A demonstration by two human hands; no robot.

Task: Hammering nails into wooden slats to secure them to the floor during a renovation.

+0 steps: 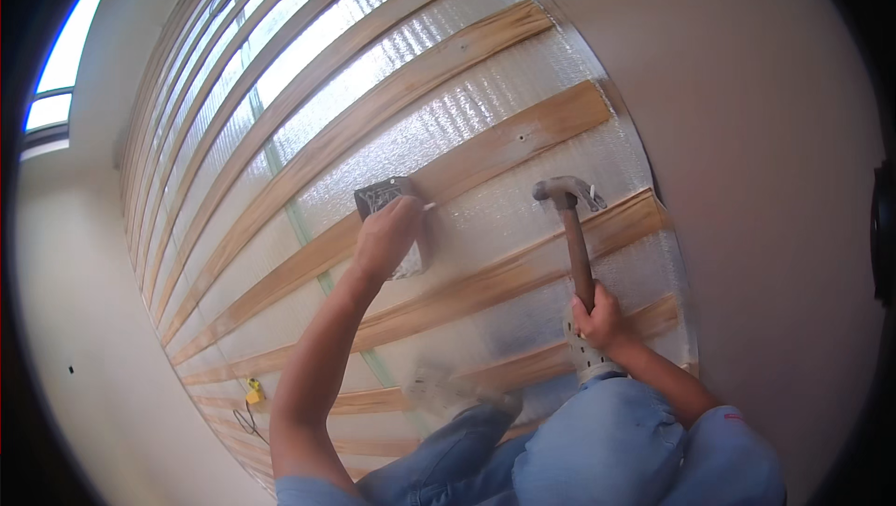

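My right hand [602, 321] grips the lower handle of a claw hammer [579, 254]. The hammer's metal head points up and hangs over the foil between two wooden battens. At the middle, my left hand [387, 231] is closed, its fingers curled at a dark open box or packet [378, 192] with white streaks. Just past those fingertips shows a small white piece [429, 207]; what the fingers hold is mostly hidden. The packet lies over a wooden batten [513, 144], where a small fastener spot shows further right.
Parallel wooden battens [411, 77] run across silvery foil [448, 114] with green tape lines. My perforated clogs [583, 352] stand among the lower battens. At lower left lies a yellow tool [254, 391] with a dark cord. Plain walls [747, 133] flank the sheet.
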